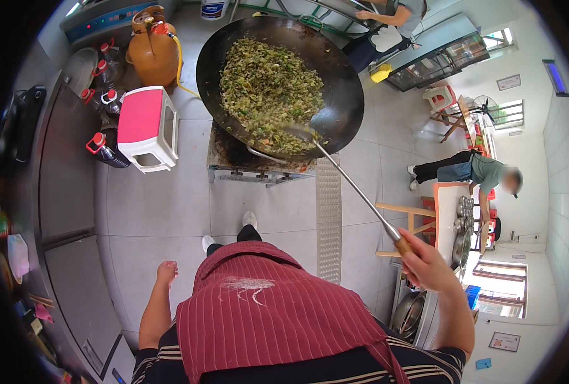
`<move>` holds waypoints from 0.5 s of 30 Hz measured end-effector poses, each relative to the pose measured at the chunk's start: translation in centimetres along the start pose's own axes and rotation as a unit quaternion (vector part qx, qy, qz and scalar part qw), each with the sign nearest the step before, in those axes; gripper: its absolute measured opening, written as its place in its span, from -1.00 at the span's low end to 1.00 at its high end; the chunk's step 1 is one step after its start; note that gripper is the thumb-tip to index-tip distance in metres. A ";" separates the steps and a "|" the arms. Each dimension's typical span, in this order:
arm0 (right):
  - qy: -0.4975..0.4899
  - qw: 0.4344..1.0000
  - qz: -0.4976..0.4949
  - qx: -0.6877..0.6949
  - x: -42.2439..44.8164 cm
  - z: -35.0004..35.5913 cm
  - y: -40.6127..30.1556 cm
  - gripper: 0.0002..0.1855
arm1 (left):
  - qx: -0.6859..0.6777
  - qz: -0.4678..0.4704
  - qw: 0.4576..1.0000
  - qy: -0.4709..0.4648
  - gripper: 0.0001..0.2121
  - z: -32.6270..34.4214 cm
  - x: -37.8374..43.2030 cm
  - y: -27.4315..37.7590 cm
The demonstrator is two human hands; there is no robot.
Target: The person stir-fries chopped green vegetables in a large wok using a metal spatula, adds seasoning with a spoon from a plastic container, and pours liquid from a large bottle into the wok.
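Observation:
My right hand (426,263) grips the wooden handle of a long metal ladle (356,189), whose blurred head rests among the chopped greens at the near right of the wok. The large dark wok (344,105) sits tilted on a gas stove (260,175) on the floor. A heap of chopped green vegetables (270,86) covers its left and middle part. My left hand (167,272) hangs at my left side, fingers curled, with nothing seen in it.
At left stand a pink-topped stool (143,115), an orange gas cylinder (154,57) with a yellow hose (179,62), and several red-capped bottles (106,149). A steel counter (68,192) runs alongside. One person (486,173) is by a table (445,206), another (390,29) beyond the wok.

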State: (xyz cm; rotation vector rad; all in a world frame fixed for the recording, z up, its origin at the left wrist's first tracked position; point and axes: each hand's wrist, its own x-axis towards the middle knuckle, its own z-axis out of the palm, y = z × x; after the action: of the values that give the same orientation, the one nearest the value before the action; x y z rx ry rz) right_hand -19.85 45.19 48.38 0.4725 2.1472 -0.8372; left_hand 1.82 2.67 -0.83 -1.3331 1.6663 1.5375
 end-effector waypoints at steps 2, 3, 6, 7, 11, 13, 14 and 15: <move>0.011 0.999 0.005 -0.048 -0.6 -1.1 0.0 -0.49 | -0.004 0.000 1.000 0.003 -0.79 0.0 0.1 -0.1; 0.006 0.995 0.000 -0.098 0.0 -1.6 0.2 -0.49 | -0.003 -0.006 1.000 0.002 -0.79 0.0 0.1 -0.6; 0.000 0.990 -0.032 -0.138 4.7 -1.6 0.3 -0.54 | -0.007 -0.012 1.000 -0.013 -0.80 1.2 0.4 -1.3; -0.010 0.989 -0.058 -0.136 8.1 -1.2 -0.1 -0.55 | -0.016 -0.018 1.000 -0.014 -0.80 1.5 0.1 -2.0; 0.095 0.930 -0.266 -0.235 22.8 0.9 -2.5 -0.65 | -0.058 0.015 0.997 -0.039 -0.80 2.2 0.2 -4.0; 0.158 0.905 -0.330 -0.218 28.1 1.7 -3.3 -0.67 | -0.023 0.027 0.998 -0.048 -0.80 2.7 -1.1 -3.0; 0.153 0.906 -0.333 -0.214 29.5 1.9 -3.6 -0.67 | -0.024 0.018 0.999 -0.031 -0.80 3.0 -1.7 -2.6; 0.168 0.902 -0.315 -0.243 30.7 2.0 -3.8 -0.66 | -0.021 0.017 0.999 -0.026 -0.80 3.0 -2.2 -2.1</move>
State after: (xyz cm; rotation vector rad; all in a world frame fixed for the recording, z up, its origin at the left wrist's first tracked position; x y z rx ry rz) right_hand -40.42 42.94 25.36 -0.3932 2.7716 -0.5226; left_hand 3.80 6.45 -0.51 -1.2819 1.6402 1.6220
